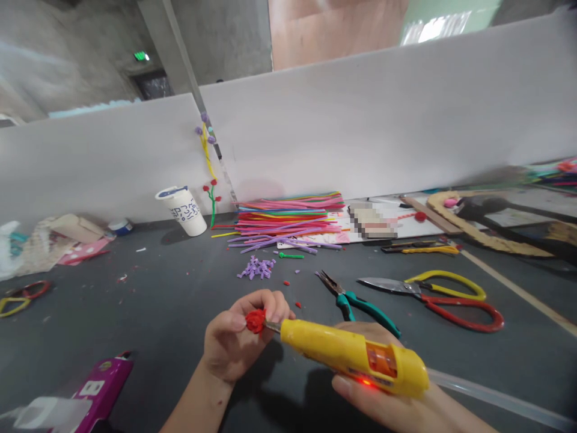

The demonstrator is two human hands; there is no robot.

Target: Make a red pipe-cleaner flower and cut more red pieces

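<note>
Between the thumb and fingers of my left hand [241,340] is a small red fuzzy ball [255,321], its surface bumpy like bunched pipe cleaner pieces. My right hand [374,391] is wrapped round a yellow hot glue gun [324,343], with a red light glowing on its side. The gun's metal nozzle points left and meets the right side of the red ball. From the back of the gun a clear glue stick [496,394] runs off to the right. A pile of short purple pieces [256,268] lies beyond my left hand.
Teal-handled pliers [360,304] and large scissors [433,294] lie at the right. Pipe cleaners [288,222] are heaped at the back beside a white cup [183,210]. A purple power strip [103,385] sits front left. A white partition [360,126] stands behind.
</note>
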